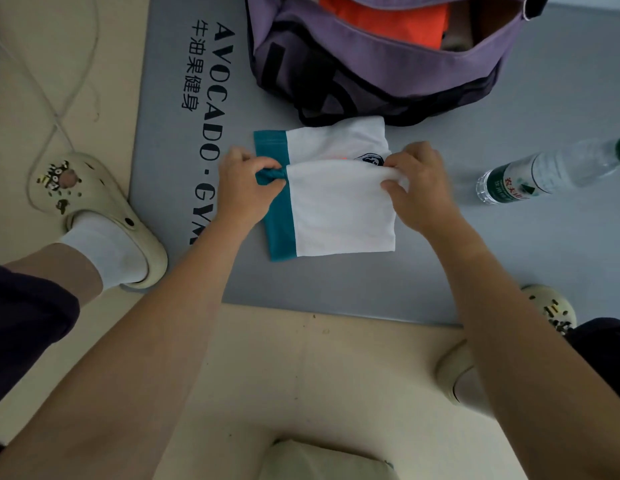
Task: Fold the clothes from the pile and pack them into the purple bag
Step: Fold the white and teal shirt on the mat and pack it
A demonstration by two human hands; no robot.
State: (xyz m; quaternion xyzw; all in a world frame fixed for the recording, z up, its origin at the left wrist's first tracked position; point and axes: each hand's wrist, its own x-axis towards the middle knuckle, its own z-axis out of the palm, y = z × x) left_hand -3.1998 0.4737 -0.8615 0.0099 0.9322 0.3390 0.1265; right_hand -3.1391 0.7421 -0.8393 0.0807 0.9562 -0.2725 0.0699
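- While pinched at both ends of its upper fold, white-and-teal garment (336, 206) lying flat on grey mat (440, 271), just in front of purple bag (370, 64) and touching its base.
- Left hand (242, 188) with fingers curled round bunched teal band; right hand (416, 188) pinching white edge between thumb and fingers.
- Likely light, limp knit cloth: no stiffness of its own, prone to sag and unfold if lifted by one corner; best taken at both ends of a fold, or scooped under the whole packet.
- Soft matte weave, neat rectangular outline, dark printed emblem partly hidden at fold.
- Bag of soft fabric, mouth open, orange cloth (388, 19) already inside; room apparently left on top.
- Clear plastic bottle (544, 174) lying on mat to the right, well apart from garment.
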